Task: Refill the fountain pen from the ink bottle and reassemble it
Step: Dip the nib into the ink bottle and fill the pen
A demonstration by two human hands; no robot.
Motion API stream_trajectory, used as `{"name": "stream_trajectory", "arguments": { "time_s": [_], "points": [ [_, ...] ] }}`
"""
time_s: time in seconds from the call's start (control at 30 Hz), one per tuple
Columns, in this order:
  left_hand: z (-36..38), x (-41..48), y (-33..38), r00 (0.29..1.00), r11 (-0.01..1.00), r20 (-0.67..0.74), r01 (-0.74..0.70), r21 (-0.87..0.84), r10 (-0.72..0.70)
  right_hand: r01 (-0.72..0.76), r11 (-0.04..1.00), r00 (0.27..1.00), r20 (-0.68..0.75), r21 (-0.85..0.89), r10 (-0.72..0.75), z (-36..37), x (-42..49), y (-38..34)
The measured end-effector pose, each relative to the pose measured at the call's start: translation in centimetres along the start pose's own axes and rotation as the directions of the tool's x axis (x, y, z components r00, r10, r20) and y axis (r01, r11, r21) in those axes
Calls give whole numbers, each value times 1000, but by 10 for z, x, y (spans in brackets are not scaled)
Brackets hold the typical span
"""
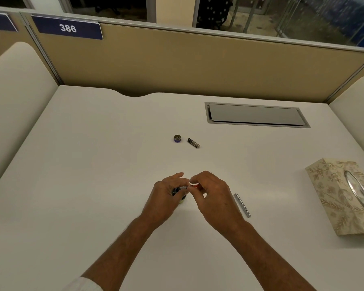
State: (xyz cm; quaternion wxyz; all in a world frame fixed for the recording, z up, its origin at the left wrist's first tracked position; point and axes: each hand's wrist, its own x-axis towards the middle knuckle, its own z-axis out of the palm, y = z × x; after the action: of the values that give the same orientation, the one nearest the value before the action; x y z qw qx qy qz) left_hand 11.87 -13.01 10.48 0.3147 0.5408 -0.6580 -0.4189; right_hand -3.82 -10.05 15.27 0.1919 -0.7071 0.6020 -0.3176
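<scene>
**Pen at the bottle mouth, loose parts parked aside**

You had your left hand [166, 196] curled round the ink bottle [177, 192], which stood on the bench [105, 164] close in front of you, probably to steady it against tipping. The grip of your right hand [214, 196] pinched a slim pen part [194, 186] with a red end, its silvery tip lying at the bottle's mouth. I judged this to be the filling step.

The bottle cap [177, 138] and a short dark tube [193, 143] lay well apart up the bench. A silver barrel [242, 205] lay just beside your right hand, likely clear of ink yet within reach for reassembly. A tissue box [343, 196] stood at the right.

Your fingers hid most of the bottle and the nib. I could not tell whether the tip sat in the ink.
</scene>
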Motion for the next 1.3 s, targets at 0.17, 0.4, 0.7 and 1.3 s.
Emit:
{"name": "stream_trajectory", "arguments": {
  "time_s": [0.17,0.4,0.7,1.3],
  "points": [
    [-1,-1,7,998,997,21,-68,38,67,-59,998,998,9,-7,59,-2,-6,1],
    [0,-6,18,996,995,1,-88,50,88,-190,979,979,-63,77,195,-5,-20,0],
    [-2,-47,43,932,994,-359,5,-109,-44,-499,629,762,-43,596,646,-9,-46,6],
    [44,-81,115,827,447,35,338,-828,-561,-412,99,694,242,906,678,-48,-76,-3]
  ]
}}
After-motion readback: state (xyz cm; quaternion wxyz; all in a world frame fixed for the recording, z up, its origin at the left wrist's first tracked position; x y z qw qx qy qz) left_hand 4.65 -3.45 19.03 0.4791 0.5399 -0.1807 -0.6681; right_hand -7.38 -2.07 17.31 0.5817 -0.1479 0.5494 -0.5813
